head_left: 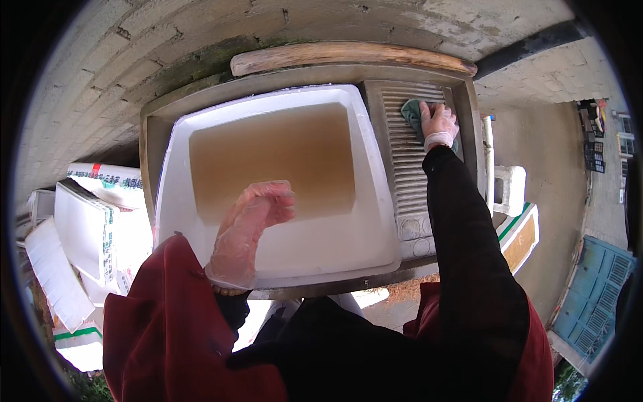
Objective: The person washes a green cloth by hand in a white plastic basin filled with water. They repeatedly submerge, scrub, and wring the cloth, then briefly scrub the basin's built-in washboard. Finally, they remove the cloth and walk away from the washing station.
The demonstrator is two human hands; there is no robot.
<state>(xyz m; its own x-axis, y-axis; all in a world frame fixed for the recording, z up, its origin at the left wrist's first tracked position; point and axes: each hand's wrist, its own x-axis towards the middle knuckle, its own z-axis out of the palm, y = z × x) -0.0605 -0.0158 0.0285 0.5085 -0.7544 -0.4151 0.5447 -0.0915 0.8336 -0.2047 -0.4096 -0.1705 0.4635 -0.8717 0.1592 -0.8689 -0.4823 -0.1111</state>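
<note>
My left hand (pixel 268 201), in a thin clear plastic glove, hovers over the near part of a white foam box (pixel 321 251) that holds brown, murky water (pixel 274 154). Its fingers are curled in and nothing shows in them. Toward the far right, my right hand (pixel 441 122), gloved the same way, grips a dark green cloth (pixel 412 114). The cloth rests on the ridged washboard (pixel 402 157) beside the box, and part of it is hidden under the hand.
A grey stone sink rim (pixel 151 127) surrounds box and washboard. Behind it lies a wooden log (pixel 348 57) against a brick wall (pixel 134 74). White foam boxes (pixel 84 228) are piled at the left. On the right stand a white plastic container (pixel 512 189) and another foam box (pixel 521 238).
</note>
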